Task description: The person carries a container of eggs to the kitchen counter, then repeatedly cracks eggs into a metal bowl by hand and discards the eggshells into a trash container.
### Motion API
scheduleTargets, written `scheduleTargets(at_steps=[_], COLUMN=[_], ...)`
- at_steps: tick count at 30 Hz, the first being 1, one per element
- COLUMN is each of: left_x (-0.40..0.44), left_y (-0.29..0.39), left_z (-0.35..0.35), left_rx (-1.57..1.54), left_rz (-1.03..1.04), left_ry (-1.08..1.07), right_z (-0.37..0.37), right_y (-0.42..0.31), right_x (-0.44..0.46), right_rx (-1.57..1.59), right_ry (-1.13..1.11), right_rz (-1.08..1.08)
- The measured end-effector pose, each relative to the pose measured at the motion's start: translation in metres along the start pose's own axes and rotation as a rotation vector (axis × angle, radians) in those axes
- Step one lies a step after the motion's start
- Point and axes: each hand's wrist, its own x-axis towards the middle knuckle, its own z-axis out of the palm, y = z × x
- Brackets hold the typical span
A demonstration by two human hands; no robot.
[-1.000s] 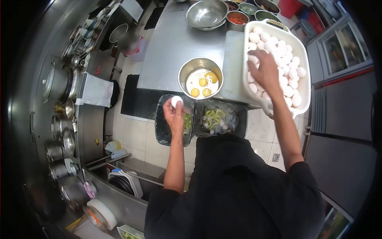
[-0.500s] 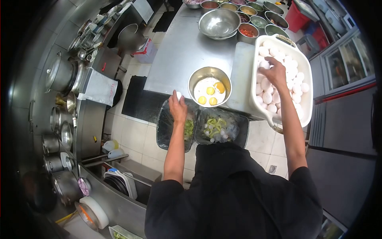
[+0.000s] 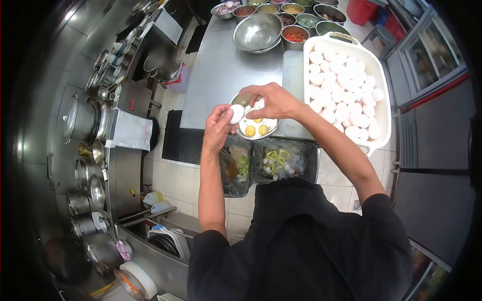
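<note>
Both of my hands meet over a steel pot with several yellow yolks in clear egg white. My left hand is at the pot's left rim, its fingers closed around a white egg. From the right my right hand reaches above the pot, fingers bent around a white egg, mostly hidden by them. A white basket piled with white eggs stands to the right of the pot.
Two lined bins with green scraps and shells stand below the table edge. Steel bowls and several small bowls of chopped ingredients line the far end of the steel table. Pots crowd the left counter.
My right hand has moved left from the egg basket to above the pot, bringing an egg. My left hand has risen slightly toward the pot's rim, and the view has shifted a little.
</note>
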Motion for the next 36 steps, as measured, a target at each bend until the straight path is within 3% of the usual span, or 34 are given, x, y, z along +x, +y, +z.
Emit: scheduleTargets(at_steps=[4, 7, 25, 36], left_x=[0.015, 0.017, 0.027, 0.023], left_y=[-0.001, 0.000, -0.026, -0.032], left_z=[0.004, 0.005, 0.017, 0.004], left_rx=[0.057, 0.181, 0.439, 0.472], left_rz=[-0.058, 0.017, 0.063, 0.098], left_ry=[-0.056, -0.115, 0.032, 0.001], right_z=[0.004, -0.002, 0.020, 0.012], right_y=[0.003, -0.001, 0.022, 0.023], right_x=[0.009, 0.008, -0.009, -0.016], right_rx=[-0.128, -0.143, -0.283, -0.319], right_ry=[-0.160, -0.182, -0.045, -0.072], right_rz=[-0.038, 0.053, 0.007, -0.048])
